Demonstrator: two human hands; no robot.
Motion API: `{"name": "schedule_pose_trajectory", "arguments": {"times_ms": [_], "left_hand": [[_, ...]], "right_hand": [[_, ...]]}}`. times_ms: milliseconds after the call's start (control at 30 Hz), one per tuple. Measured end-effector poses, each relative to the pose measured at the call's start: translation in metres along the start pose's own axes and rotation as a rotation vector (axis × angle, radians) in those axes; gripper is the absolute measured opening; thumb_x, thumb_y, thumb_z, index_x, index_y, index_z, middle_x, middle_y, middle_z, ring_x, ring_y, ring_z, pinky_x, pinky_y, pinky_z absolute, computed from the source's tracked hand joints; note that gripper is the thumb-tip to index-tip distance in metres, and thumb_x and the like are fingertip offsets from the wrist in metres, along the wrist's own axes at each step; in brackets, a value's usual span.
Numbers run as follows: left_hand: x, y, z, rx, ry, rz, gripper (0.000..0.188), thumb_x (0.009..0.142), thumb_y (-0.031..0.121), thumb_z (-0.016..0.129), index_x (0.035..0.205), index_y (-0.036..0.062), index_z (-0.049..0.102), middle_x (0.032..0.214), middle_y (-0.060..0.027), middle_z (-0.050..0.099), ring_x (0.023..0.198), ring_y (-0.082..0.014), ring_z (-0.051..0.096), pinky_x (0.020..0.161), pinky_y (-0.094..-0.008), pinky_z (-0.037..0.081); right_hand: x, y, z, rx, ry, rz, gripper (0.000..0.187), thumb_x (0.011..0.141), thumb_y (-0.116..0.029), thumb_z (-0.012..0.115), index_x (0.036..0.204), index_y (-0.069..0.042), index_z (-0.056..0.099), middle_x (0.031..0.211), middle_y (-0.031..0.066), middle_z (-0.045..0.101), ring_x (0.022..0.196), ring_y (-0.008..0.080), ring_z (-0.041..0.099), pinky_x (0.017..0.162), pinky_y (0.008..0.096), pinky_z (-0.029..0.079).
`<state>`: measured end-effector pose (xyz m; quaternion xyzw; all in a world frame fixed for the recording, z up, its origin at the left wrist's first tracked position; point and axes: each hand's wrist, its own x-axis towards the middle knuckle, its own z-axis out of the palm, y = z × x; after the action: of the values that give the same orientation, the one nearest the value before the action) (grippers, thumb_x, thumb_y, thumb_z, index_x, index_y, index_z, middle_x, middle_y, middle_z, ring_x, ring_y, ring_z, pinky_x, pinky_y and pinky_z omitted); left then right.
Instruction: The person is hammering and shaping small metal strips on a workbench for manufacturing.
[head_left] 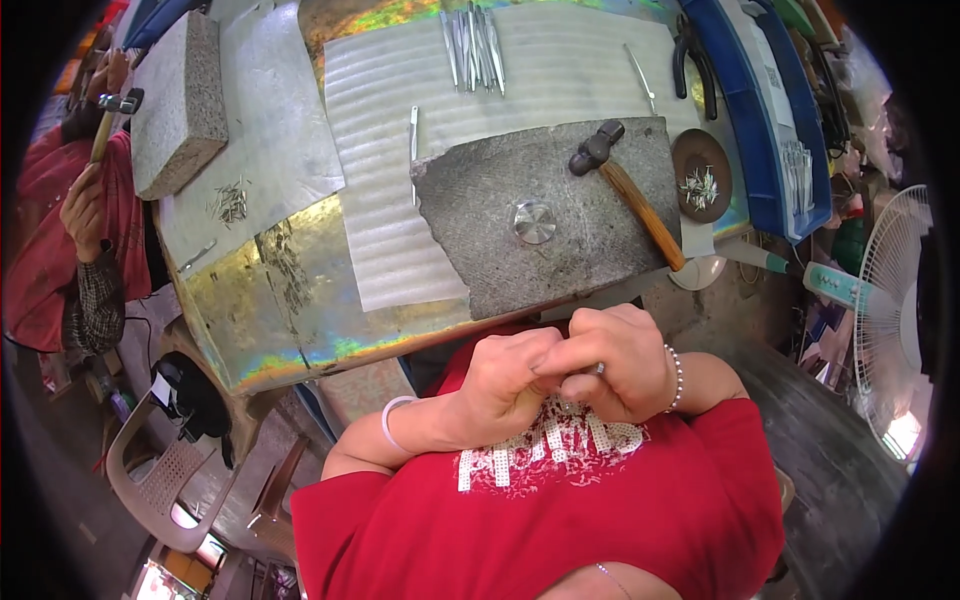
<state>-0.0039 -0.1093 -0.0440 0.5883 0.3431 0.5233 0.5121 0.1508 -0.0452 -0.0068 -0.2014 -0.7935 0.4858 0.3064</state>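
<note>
My left hand (505, 380) and my right hand (618, 362) are pressed together close to my chest, just below the near edge of the bench. Their fingers pinch a small silvery metal piece (597, 369) between them; most of it is hidden by the fingers. A white band is on my left wrist and a bead bracelet on my right. On the grey stone slab (600, 230) ahead lie a shiny round metal disc (533, 221) and a hammer (628, 188) with a wooden handle.
Several thin metal tools (474, 45) lie on a white corrugated sheet (390, 130). A brown dish (701, 176) holds small metal bits. A blue tray (770, 110) and pliers (695, 60) are at right, a fan (890, 300) beyond. Another person (70, 200) at left holds a hammer.
</note>
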Motion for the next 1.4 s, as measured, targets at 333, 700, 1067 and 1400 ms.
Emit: {"name": "schedule_pose_trajectory", "arguments": {"times_ms": [333,700,1067,1400], "left_hand": [[0.001,0.0,-0.003,-0.082,0.003,-0.087,0.007,0.078,-0.005,0.057,0.077,-0.0004,0.052,0.067,-0.0099,0.051,0.057,-0.0249,0.055,0.05,-0.0317,0.042],[0.005,-0.001,-0.006,-0.059,-0.006,-0.071,0.007,0.076,-0.005,0.057,0.077,0.0003,0.053,0.067,-0.0101,0.051,0.057,-0.0276,0.054,0.049,-0.0326,0.042],[0.002,-0.014,0.0,-0.074,0.068,-0.024,0.006,0.078,-0.002,0.056,0.075,-0.0007,0.052,0.063,-0.0107,0.049,0.053,-0.0283,0.051,0.046,-0.0337,0.039],[0.006,-0.018,-0.002,-0.203,0.133,-0.055,0.006,0.075,-0.003,0.056,0.077,-0.002,0.052,0.063,-0.0114,0.047,0.051,-0.0284,0.049,0.046,-0.0335,0.037]], "right_hand": [[0.002,0.003,-0.001,-0.113,-0.041,-0.04,0.016,0.085,-0.023,0.063,0.088,-0.008,0.056,0.068,0.006,0.047,0.051,0.0208,0.051,0.045,0.0308,0.04],[0.001,-0.001,0.004,-0.23,0.013,-0.03,0.02,0.081,-0.022,0.066,0.088,-0.007,0.056,0.066,0.0052,0.046,0.05,0.0188,0.051,0.044,0.0291,0.04],[0.007,0.001,0.006,-0.284,0.002,-0.046,0.021,0.077,-0.018,0.066,0.087,-0.003,0.055,0.062,0.0048,0.045,0.047,0.0174,0.052,0.041,0.0282,0.043],[0.016,0.005,0.006,-0.33,-0.047,-0.016,0.019,0.085,-0.021,0.064,0.087,-0.003,0.056,0.062,0.0036,0.049,0.046,0.0164,0.049,0.038,0.0279,0.038]]}}
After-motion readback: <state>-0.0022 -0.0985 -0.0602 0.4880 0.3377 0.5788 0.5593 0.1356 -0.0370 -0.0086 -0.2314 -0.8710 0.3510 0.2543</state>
